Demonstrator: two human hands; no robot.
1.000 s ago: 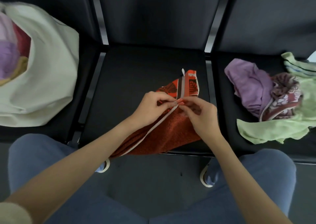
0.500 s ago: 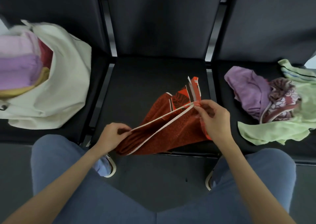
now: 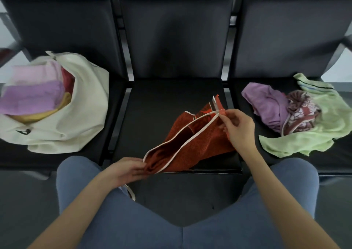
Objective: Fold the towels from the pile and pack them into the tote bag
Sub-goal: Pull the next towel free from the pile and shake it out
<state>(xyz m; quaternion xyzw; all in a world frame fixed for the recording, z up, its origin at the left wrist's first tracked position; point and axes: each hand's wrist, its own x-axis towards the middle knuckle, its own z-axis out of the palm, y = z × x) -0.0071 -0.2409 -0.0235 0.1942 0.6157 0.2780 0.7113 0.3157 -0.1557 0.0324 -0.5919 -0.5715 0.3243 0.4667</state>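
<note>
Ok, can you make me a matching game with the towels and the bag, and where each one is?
Things:
1. tote bag
2. red towel
3. light green towel
4. folded purple towel

Places:
A. on the right seat
B. held in both hands
C. inside the bag
D. on the left seat

Pairs: 1-D, 2-B, 3-A, 4-C

Nubby red terry towel [image 3: 200,144], matt cream tote bag [image 3: 85,100], possibly canvas
</note>
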